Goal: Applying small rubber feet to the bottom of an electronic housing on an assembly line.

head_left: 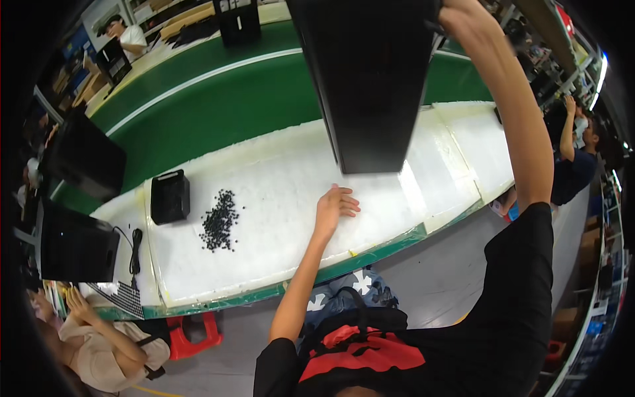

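A tall black box-shaped case [370,86] rises over the white-covered worktable [278,165], its upper end cut off by the picture's top. My right hand [465,21] is raised to the case's upper right edge and grips it there; the fingers are partly hidden. Whether the case's lower end touches the table I cannot tell. Just below that end, my left hand [338,208] is empty above the table's near part, fingers loosely bent and apart. To its left lies a pile of small black pieces [219,221], with a black open-topped bin [170,196] beside it.
A green conveyor belt [225,99] runs behind the table. More black cases [83,155] stand at the left, near a coiled black cable [135,251]. A person in beige [109,354] sits at lower left by a red stool [194,336]. Another person [575,169] is at right.
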### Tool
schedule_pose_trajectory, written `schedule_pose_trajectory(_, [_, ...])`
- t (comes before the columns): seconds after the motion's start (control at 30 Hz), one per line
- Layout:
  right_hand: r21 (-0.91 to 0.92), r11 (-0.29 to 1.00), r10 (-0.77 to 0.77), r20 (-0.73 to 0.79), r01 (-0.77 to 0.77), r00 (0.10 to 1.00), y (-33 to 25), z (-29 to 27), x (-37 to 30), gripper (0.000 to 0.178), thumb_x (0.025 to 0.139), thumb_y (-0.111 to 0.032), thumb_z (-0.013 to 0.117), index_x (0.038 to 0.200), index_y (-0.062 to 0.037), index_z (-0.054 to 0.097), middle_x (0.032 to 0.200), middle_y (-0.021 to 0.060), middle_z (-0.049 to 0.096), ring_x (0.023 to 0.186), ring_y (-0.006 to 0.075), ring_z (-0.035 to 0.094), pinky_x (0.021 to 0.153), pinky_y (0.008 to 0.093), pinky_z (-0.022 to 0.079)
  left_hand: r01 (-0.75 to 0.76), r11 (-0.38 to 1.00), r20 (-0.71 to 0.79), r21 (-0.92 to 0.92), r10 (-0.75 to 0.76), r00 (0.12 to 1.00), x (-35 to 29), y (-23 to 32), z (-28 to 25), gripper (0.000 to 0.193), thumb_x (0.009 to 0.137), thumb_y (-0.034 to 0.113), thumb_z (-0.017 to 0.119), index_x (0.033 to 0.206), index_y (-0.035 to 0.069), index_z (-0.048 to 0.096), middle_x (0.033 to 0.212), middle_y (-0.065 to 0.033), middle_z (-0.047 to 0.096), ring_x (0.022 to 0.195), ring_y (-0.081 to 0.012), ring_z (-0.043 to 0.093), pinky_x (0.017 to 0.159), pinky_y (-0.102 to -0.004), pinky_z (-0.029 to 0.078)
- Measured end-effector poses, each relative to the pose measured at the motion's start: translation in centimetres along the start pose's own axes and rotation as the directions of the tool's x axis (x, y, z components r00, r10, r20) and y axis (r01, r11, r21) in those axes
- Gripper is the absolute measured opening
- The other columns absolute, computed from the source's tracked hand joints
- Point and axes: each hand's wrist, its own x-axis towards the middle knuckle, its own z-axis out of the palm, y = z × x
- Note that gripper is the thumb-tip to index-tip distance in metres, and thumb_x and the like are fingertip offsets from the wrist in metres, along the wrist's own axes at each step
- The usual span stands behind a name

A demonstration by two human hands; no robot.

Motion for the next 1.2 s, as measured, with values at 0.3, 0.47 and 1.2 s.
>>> schedule_pose_trajectory(0.3, [0.309,0.934,-0.044,-0.394,0.178,0.918,3.7,-3.1,20.2,0.009,0.09,-0.011,0.065,0.09,-0.005,0.058,0.091,0.0086,0.066,0.083,0.0252,0.066,0.069,0.0403,0.054,-0.098,0.937,-0.002,0.335,0.105,0.995,-2.2,-0.7,0.7,0.038,0.106,0.029,0.046,0.094,-0.002,0.064,0.067,-0.0065,0.062,0.051,-0.0103,0.056,0.049,-0.0258,0.045])
schedule_pose_trajectory(0.47, [0.402,0.902,0.057,-0.47,0.156,0.881,10.0,-4.1,26.4,0.016,0.091,-0.01,0.065,0.106,-0.0038,0.063,0.101,0.0111,0.067,0.09,0.0274,0.066,0.077,0.0418,0.055,-0.088,0.907,0.026,0.412,0.084,0.996,-2.9,-0.6,-0.5,0.034,0.104,0.026,0.046,0.092,-0.001,0.062,0.066,-0.0067,0.062,0.051,-0.0118,0.056,0.051,-0.0289,0.047])
schedule_pose_trajectory(1.2, [0.232,0.96,-0.026,-0.48,0.155,0.877,16.1,-13.7,17.3,0.021,0.098,-0.005,0.059,0.116,0.0055,0.06,0.104,0.0165,0.065,0.095,0.029,0.064,0.08,0.0359,0.056,0.214,0.487,-0.52,0.847,0.673,0.526,-21.7,8.0,-16.5,0.024,0.085,0.008,0.073,0.106,0.003,0.065,0.096,-0.0098,0.059,0.087,-0.0246,0.058,0.075,-0.0363,0.048])
